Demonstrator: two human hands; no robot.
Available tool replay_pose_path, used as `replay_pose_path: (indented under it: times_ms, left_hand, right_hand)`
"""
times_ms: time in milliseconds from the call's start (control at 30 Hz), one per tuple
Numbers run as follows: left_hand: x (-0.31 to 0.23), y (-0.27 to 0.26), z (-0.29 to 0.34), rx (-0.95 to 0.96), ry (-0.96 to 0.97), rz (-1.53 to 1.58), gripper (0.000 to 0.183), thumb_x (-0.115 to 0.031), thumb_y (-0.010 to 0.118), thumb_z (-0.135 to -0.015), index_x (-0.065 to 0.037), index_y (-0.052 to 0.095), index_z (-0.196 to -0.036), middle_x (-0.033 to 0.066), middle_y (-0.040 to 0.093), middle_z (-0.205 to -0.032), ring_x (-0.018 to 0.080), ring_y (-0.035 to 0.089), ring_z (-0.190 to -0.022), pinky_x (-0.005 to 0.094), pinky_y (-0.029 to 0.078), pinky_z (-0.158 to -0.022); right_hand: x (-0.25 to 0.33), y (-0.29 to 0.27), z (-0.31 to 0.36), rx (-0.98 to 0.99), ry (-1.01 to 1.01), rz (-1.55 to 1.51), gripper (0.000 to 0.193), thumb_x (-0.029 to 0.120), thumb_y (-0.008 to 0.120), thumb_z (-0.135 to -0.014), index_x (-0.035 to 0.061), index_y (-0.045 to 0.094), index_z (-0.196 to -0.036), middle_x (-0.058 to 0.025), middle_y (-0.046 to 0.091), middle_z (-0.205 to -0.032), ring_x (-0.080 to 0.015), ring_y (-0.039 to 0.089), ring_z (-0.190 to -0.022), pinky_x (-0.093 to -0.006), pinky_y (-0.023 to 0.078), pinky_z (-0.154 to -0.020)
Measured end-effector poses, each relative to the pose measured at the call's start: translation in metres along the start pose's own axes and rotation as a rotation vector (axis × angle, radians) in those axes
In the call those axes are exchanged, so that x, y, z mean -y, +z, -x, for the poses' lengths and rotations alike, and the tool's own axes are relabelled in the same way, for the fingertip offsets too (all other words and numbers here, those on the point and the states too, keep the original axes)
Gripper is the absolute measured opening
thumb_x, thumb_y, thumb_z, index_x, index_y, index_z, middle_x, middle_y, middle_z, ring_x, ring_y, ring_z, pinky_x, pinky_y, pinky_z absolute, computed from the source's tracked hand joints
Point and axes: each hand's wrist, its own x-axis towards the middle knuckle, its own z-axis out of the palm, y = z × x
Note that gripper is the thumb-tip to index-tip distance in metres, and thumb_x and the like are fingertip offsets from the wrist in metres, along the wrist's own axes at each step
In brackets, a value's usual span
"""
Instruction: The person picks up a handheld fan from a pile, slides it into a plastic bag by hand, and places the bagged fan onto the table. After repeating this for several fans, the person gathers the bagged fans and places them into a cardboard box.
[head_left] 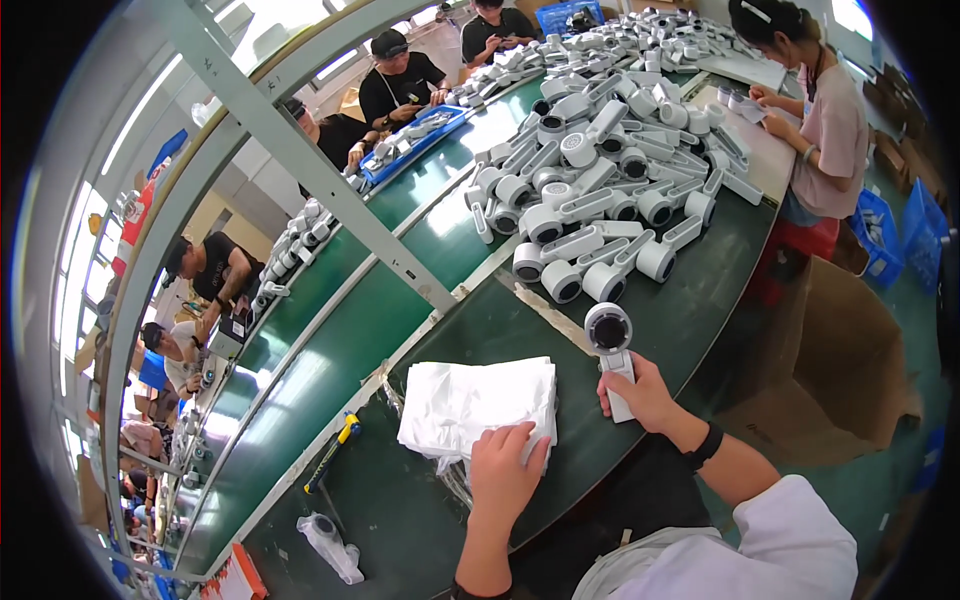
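Observation:
My right hand (645, 393) is closed around the flat handle of a light-grey handheld device (608, 328). Its round head, with a dark ring, points upward above my fingers. My left hand (506, 468) lies on the near edge of a stack of thin white plastic bags (480, 395), fingers stretched over the top sheet. The stack sits on the dark green table (400, 520). Left of it lies a slim yellow and black tool (333, 452). Closer to the near edge is a similar device wrapped in a clear bag (330, 547).
A large heap of the same grey devices (600, 180) covers the table's far part. A metal frame post (330, 180) slants across the left. An open cardboard box (820, 370) stands at right. Beyond are a blue tray (415, 142), a conveyor (310, 350) and several seated people.

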Motion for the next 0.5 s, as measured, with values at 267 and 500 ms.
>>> replay_pose_path:
  times_ms: [267, 500]
  left_hand:
    - [0.010, 0.016, -0.015, 0.086, -0.105, -0.092, 0.018, -0.021, 0.073, -0.080, -0.009, 0.068, -0.092, 0.0075, 0.066, -0.086, 0.0280, 0.061, -0.079, 0.0385, 0.044, -0.070]
    - [0.016, 0.012, -0.017, 0.073, -0.217, 0.075, 0.010, -0.013, 0.067, -0.083, -0.006, 0.067, -0.091, 0.0122, 0.065, -0.085, 0.0325, 0.061, -0.078, 0.0422, 0.048, -0.070]
  right_hand:
    - [0.004, -0.002, 0.004, 0.030, -0.064, 0.045, 0.014, 0.010, 0.058, -0.092, 0.0016, 0.051, -0.100, -0.0089, 0.062, -0.079, -0.0181, 0.061, -0.062, -0.0324, 0.051, -0.057]
    - [0.001, -0.001, 0.003, 0.049, -0.060, 0.103, 0.016, 0.009, 0.060, -0.090, 0.0015, 0.051, -0.101, -0.0086, 0.062, -0.079, -0.0174, 0.061, -0.063, -0.0319, 0.051, -0.059]
